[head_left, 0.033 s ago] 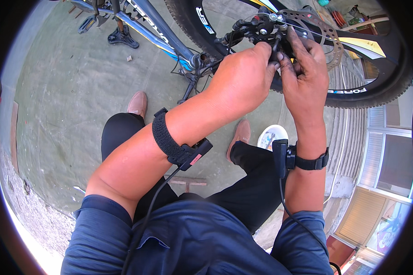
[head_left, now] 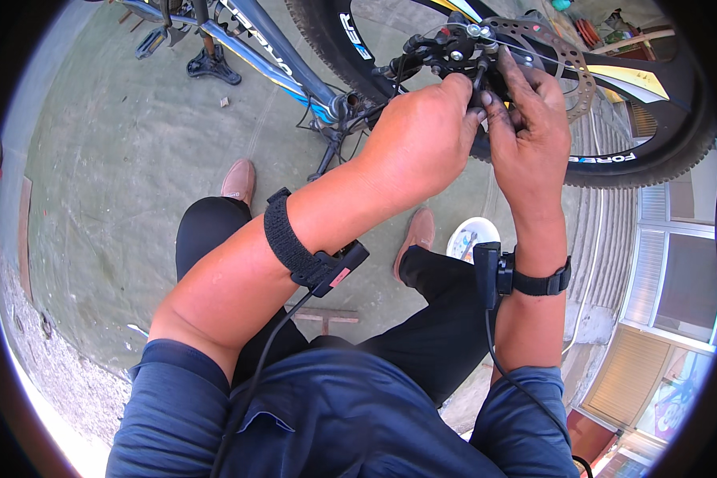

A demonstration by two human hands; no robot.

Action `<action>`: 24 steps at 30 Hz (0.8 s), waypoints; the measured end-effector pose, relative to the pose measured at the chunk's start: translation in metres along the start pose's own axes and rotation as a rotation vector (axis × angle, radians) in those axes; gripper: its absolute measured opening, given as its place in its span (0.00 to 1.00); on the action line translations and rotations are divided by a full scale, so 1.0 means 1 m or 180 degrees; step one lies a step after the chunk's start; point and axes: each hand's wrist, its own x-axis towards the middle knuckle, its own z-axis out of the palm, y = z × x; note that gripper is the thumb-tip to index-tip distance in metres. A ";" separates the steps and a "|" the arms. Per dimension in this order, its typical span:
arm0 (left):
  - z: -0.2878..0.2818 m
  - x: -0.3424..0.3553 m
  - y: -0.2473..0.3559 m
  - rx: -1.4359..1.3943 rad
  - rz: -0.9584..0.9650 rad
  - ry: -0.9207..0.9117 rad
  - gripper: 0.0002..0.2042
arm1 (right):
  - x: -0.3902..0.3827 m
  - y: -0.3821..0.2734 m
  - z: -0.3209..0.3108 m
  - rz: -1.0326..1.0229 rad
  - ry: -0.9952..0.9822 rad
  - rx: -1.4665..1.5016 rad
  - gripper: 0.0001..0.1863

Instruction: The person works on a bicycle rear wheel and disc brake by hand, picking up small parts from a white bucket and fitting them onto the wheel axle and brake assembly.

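Beside the wheel's perforated brake rotor (head_left: 585, 89) is a black disc brake caliper (head_left: 457, 56) with silver bolts and a thin cable running off to the right. My left hand (head_left: 426, 135) is closed against its near side, back turned up. What those fingers hold is hidden; a short dark rod (head_left: 480, 73) stands just beyond them. Blackened with grease, my right hand (head_left: 534, 111) closes on the caliper's right side, index finger reaching up along it and thumb bent in beside the left thumb. The two hands nearly meet.
The black-tyred wheel (head_left: 677, 163) spans the upper right. A blue-grey bicycle frame (head_left: 275, 60) lies at the upper left, with a pedal (head_left: 150, 42) and a black saddle (head_left: 213, 65). A white bucket (head_left: 452, 241) holding things stands by my right foot. Cabled wrist devices (head_left: 338, 267) sit on both forearms.
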 end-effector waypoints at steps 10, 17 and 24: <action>0.009 0.006 0.003 -0.1836 -0.0491 -0.0098 0.10 | 0.007 0.008 -0.014 -0.0123 -0.0321 0.0368 0.23; 0.011 0.006 -0.001 -0.1634 -0.0499 -0.0076 0.09 | 0.012 0.006 -0.018 -0.0189 -0.0440 0.0361 0.24; -0.005 0.004 -0.007 0.1245 0.0787 0.0461 0.08 | 0.008 0.007 -0.016 -0.0088 -0.0376 0.0358 0.25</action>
